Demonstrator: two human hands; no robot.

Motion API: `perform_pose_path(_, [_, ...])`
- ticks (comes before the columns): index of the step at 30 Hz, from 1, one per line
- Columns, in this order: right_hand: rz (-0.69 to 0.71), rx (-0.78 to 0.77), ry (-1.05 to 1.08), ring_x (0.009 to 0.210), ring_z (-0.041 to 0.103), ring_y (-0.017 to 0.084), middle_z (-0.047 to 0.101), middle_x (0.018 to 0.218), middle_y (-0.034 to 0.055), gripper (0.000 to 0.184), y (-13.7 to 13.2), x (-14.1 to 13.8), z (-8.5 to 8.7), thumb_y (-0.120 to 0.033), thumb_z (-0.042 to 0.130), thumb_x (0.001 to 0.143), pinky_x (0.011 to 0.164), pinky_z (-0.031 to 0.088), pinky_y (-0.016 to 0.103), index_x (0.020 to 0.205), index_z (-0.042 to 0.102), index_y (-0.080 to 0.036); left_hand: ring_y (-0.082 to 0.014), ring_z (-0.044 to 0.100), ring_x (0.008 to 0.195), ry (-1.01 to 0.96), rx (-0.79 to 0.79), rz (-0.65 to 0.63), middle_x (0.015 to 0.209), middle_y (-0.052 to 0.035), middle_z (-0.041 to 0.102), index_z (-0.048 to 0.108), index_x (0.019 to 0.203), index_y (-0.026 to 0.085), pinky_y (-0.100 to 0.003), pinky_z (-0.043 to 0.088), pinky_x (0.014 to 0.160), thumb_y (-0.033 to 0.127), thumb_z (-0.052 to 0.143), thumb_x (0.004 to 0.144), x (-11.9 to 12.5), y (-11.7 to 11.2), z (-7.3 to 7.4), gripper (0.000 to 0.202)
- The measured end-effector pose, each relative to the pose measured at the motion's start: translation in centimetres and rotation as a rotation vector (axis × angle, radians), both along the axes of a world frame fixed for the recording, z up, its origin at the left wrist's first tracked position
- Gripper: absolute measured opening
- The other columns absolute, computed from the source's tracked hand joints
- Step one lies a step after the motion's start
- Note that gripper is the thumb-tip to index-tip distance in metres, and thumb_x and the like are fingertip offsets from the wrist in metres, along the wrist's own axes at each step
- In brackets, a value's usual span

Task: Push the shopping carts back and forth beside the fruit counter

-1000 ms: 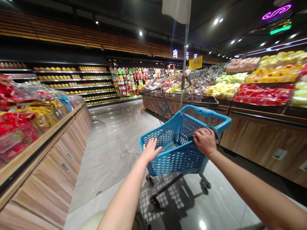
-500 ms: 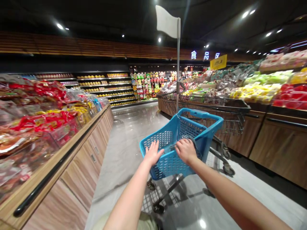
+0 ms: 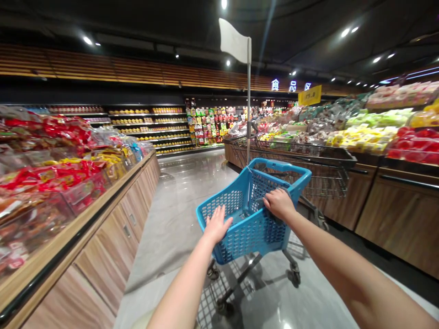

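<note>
A small blue plastic shopping cart (image 3: 248,240) stands in the aisle before me, its perforated basket on a dark wheeled frame. My left hand (image 3: 216,225) rests on the near rim at the left, fingers stretched out and thumb apart. Farther right along that side, my right hand (image 3: 280,204) is closed over the rim, with its fingertips curled inward. Some dark thing lies under the right hand, partly hidden by it. From the cart's far end rises a pole (image 3: 248,91) carrying a white flag (image 3: 234,40). No goods show in the basket.
A black wire shopping cart (image 3: 322,180) stands behind the blue one. Wooden display counters (image 3: 113,242) with packaged food run along the left; another counter (image 3: 398,210) borders the right. Stocked shelves (image 3: 151,125) line the back wall. Shiny grey floor (image 3: 171,196) lies between.
The blue cart has turned a little and sits slightly farther left in view. My right hand has shifted right and up along the rim. My left hand stays on its edge.
</note>
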State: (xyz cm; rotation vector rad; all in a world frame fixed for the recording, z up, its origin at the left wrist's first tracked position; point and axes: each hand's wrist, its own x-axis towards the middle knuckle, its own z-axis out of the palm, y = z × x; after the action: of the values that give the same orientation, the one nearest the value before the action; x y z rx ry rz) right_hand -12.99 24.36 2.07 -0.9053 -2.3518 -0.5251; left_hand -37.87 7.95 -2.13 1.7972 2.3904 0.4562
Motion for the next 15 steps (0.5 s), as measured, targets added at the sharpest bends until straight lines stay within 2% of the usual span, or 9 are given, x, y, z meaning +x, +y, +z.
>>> perform_pose_path(4, [-0.008,-0.049,0.085,0.09,0.055,0.022,0.068,0.085,0.0066,0.031,-2.3,-1.1,-1.1,-0.035,0.046,0.094,0.099,0.027,0.04,0.079,0.069,-0.021,-0.0256,0.009,0.15,0.018,-0.003,-0.03,0.162,-0.0098,0.009,0.01,0.156,0.02,-0.057,0.012,0.118,0.068,0.015,0.093,1.0,0.3,0.0,0.079])
perform_pose_path(11, [0.162,-0.162,0.131,0.107,0.051,0.023,0.065,0.107,0.0041,0.023,-8.8,-4.6,-3.6,-0.039,0.048,0.094,0.107,0.02,0.044,0.1,0.066,-0.028,-0.0237,0.011,0.15,-0.004,0.02,-0.007,0.162,-0.0097,0.013,0.014,0.155,0.02,-0.057,0.011,0.118,0.061,0.017,0.096,1.3,0.0,0.1,0.072])
perform_pose_path(13, [0.192,-0.16,0.093,0.106,0.051,0.023,0.065,0.107,0.0038,0.022,-9.1,-5.1,-3.7,-0.039,0.048,0.095,0.105,0.023,0.043,0.101,0.065,-0.027,-0.0231,0.011,0.15,-0.009,0.025,-0.012,0.162,-0.0097,0.014,0.014,0.155,0.019,-0.057,0.011,0.118,0.059,0.018,0.096,1.2,-0.1,0.0,0.071])
perform_pose_path(15, [0.218,-0.154,-0.014,0.102,0.054,0.022,0.066,0.101,0.0044,0.023,-8.3,-4.7,-3.3,-0.041,0.047,0.095,0.099,0.029,0.04,0.097,0.064,-0.025,-0.023,0.01,0.15,-0.015,0.027,-0.021,0.162,-0.009,0.013,0.013,0.155,0.019,-0.058,0.012,0.118,0.058,0.02,0.096,1.1,-0.1,0.0,0.071])
